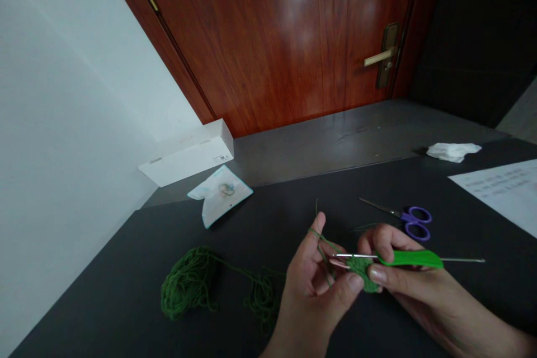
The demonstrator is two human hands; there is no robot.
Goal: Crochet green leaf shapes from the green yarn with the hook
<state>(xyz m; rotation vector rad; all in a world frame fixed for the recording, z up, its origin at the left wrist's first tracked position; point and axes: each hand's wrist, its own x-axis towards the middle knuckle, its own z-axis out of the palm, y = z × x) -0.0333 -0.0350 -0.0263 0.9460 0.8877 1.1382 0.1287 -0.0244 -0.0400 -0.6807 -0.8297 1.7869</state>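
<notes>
My right hand (pixel 398 265) grips a crochet hook (pixel 413 258) by its bright green handle. The hook's thin metal shaft points left, and a second metal end sticks out to the right. Between thumb and fingers, my left hand (pixel 321 277) pinches a small green crocheted piece (pixel 364 273), with the hook's tip at its upper edge. Green yarn runs over my raised left index finger. A thin pinkish strip lies beside the piece, its kind unclear. Left of my hands rests a loose ball of green yarn (pixel 188 282), its strand leading to a smaller tangle (pixel 260 296).
Purple-handled scissors (pixel 413 222) lie just beyond my right hand. A creased packet (pixel 226 194) and a white box (pixel 193 156) are at the back left. White tissue (pixel 453 151) and a printed sheet (pixel 503 190) lie at the right. A wooden door (pixel 285 39) stands behind the table.
</notes>
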